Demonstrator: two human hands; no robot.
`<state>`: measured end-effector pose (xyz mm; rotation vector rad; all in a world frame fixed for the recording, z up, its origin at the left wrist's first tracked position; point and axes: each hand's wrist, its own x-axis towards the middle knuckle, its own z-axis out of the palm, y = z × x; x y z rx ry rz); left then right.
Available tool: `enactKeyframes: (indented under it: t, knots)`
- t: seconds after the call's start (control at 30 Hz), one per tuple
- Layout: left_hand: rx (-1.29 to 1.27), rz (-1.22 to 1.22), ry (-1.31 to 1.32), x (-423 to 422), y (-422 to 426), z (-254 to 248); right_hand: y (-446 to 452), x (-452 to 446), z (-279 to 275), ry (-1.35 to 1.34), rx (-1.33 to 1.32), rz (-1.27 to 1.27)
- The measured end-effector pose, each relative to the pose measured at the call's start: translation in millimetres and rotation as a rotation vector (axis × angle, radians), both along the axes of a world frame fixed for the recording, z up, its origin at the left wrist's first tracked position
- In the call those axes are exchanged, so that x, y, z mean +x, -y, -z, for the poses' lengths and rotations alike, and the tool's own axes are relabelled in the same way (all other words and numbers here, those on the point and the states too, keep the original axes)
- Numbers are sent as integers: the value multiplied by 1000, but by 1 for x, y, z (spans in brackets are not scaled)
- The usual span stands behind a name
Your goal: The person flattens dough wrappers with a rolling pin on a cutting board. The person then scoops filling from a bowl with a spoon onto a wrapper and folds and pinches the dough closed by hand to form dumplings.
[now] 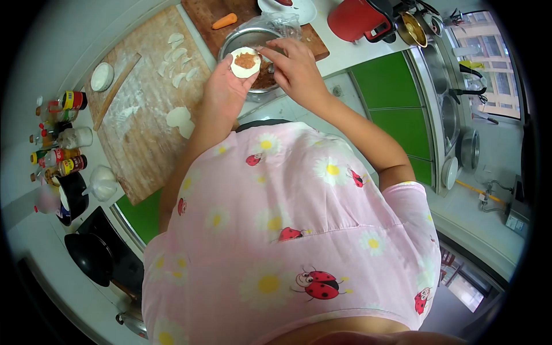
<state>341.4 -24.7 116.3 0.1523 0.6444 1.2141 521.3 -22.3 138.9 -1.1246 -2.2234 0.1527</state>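
Note:
In my left hand [223, 92] lies a round dumpling wrapper [236, 68], pinched at its edge by the thumb and fingers. A mound of orange-brown filling [246, 61] sits in its middle. My right hand [297, 72] is just to the right of the wrapper, its fingers curled around something mostly hidden, with a bit of metal showing beneath them. Both hands are above a metal bowl [230, 43] that holds more brown filling [265, 79]. Flat wrappers [179, 117] lie on the floured wooden board [150, 152], and several folded dumplings [179, 79] rest farther back on it.
A rolling pin [117, 92] and a small white bowl [102, 77] are on the board's left. Seasoning bottles [72, 165] line the left side. Behind the metal bowl are a carrot [224, 21] on a brown cutting board [205, 8] and a red kettle [352, 20].

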Motion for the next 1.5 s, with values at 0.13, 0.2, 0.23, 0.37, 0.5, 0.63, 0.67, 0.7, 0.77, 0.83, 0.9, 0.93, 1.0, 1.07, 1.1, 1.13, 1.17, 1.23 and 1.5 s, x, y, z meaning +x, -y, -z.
enactKeyframes:
  t: [0.13,0.2,0.23,0.37,0.5,0.63,0.67,0.7,0.77,0.83,0.9,0.93,1.0,1.07,1.1,1.13,1.17,1.23,1.5]
  knots:
    - [3,-13,1,1,1,3,1,2,7,-14,-21,-57]
    - [19,-2,17,1,3,2,4,3,4,-6,-16,-124]
    - [16,-10,19,1,4,1,5,1,4,-23,-14,-97]
    - [13,-16,40,3,4,1,6,1,7,-42,-12,-76]
    - [20,-15,30,5,6,-4,9,2,3,-53,17,-135]
    - [53,27,107,5,7,-2,7,0,5,-71,108,-56]
    - [40,32,105,7,8,-4,7,0,6,-65,129,-59]
    - [27,36,103,7,9,-5,6,-1,6,-58,150,-63]
    - [60,74,106,8,10,-5,7,-4,1,-14,174,-96]
    - [63,78,97,9,12,-5,7,-7,-3,23,199,-132]
    - [35,47,79,12,14,-7,5,-9,-5,52,225,-168]
    - [37,54,74,11,15,-6,4,-10,-4,36,227,-179]
    - [41,68,65,9,14,-1,1,-10,-3,3,231,-202]
    - [79,91,68,8,15,0,1,-12,-3,-63,155,-153]
    - [98,103,69,8,16,-2,0,-13,-3,-97,117,-128]
    - [125,115,63,7,17,-4,-1,-14,-1,-194,40,-115]
    - [152,127,58,7,19,-8,-3,-15,1,-291,-37,-102]
    - [201,141,41,6,21,-16,-4,-17,3,-437,-182,-67]
    - [400,139,-273,6,25,-16,0,-21,-6,-601,-422,-28]
